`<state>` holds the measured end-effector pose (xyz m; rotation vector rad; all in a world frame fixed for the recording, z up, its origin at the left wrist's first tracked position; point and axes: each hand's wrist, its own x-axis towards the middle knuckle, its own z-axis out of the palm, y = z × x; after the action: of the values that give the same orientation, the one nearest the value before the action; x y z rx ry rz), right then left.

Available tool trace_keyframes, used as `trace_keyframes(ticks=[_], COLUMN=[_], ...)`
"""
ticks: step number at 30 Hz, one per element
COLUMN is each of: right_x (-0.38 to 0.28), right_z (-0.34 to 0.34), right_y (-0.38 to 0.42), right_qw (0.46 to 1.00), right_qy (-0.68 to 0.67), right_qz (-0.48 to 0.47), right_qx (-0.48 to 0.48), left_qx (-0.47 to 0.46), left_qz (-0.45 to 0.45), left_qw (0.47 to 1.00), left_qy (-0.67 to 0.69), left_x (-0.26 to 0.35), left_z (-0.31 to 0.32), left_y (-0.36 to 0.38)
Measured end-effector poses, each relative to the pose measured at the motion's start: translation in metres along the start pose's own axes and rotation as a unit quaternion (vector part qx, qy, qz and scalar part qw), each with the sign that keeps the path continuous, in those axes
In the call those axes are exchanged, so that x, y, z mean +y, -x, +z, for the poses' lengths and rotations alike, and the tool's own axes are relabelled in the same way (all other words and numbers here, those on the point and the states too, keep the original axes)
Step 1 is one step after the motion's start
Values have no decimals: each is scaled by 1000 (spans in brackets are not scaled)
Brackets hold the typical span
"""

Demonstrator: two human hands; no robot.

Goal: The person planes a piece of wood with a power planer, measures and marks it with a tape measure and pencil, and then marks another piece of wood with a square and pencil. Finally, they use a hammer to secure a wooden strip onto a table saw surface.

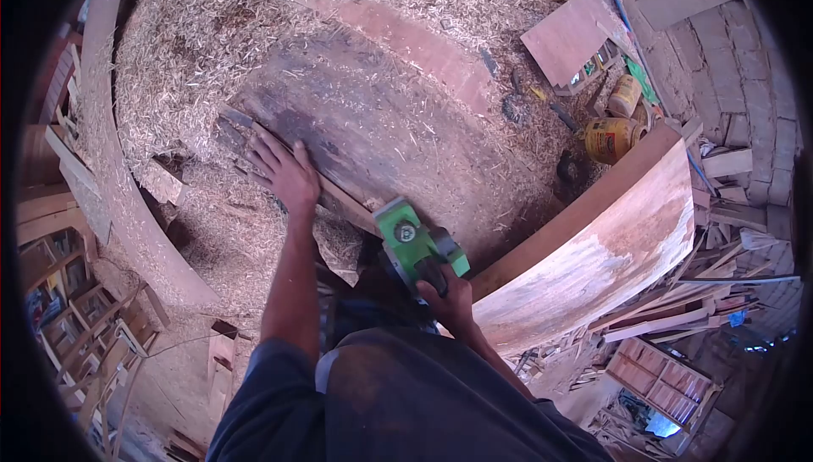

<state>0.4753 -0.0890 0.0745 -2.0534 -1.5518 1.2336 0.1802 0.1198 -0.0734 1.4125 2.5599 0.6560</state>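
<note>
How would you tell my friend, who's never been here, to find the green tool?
Start at the big worn board in the middle of the shavings. Go to its bottom edge in the picture, where the right hand grips the green tool by a black handle. Its bright green body, with a round grey part, stands out from the brown wood beside it.

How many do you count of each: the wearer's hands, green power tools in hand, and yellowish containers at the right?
Left hand and right hand: 2
Green power tool: 1
Yellowish containers: 2
Total: 5
</note>
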Motion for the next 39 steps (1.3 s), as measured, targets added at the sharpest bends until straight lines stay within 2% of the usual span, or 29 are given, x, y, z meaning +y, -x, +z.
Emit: trace_keyframes(ticks=[4, 7, 14, 18, 21, 22, 25, 28, 29, 30, 32, 35, 36, 38, 39], right_x=[1, -8, -35, -75, -113, -126, -165, -212, -236, -261, -287, -316, -311, -286, -262], right_z=[12, 15, 28, 41, 63, 73, 106, 134, 139, 143, 165, 184, 179, 155, 141], right_y=[-22, -33, -66, -90, -120, -132, -176, -217, -225, -236, -260, -286, -282, -266, -254], right_qw=[995, 997, 995, 993, 992, 991, 974, 966, 974, 980, 951, 959, 960, 958, 967], right_qy=[81, 50, 73, 68, 53, 50, 57, 48, 39, 31, 105, 89, 55, -15, -15], right_qz=[-39, -40, -50, -87, -114, -124, -218, -251, -223, -194, -287, -270, -275, -286, -255], right_qx=[-42, -51, -56, -39, -19, -10, 30, 38, 4, -29, 41, 15, 4, -7, -4], left_qx=[2, -10, -45, -56, -123, -148, -87, -92, -111, -125, -148, -150, -155, -86, -50], left_qz=[49, 45, 38, 58, 66, 52, -60, -127, -150, -151, -152, -139, -140, -110, -97], left_qw=[998, 999, 997, 997, 989, 984, 975, 975, 972, 972, 971, 973, 972, 986, 991], left_qy=[-29, -26, -40, -15, 52, 85, 196, 159, 143, 133, 114, 103, 106, 89, 80], left_x=[-21, -21, -22, -30, -42, -49, -87, -145, -163, -177, -193, -190, -183, -156, -141], left_z=[6, 6, -1, -9, -36, -52, -65, -59, -58, -58, -58, -53, -53, -44, -40], left_y=[-27, -29, -36, -39, -51, -56, -53, -36, -25, -17, -4, 6, 5, 4, 4])
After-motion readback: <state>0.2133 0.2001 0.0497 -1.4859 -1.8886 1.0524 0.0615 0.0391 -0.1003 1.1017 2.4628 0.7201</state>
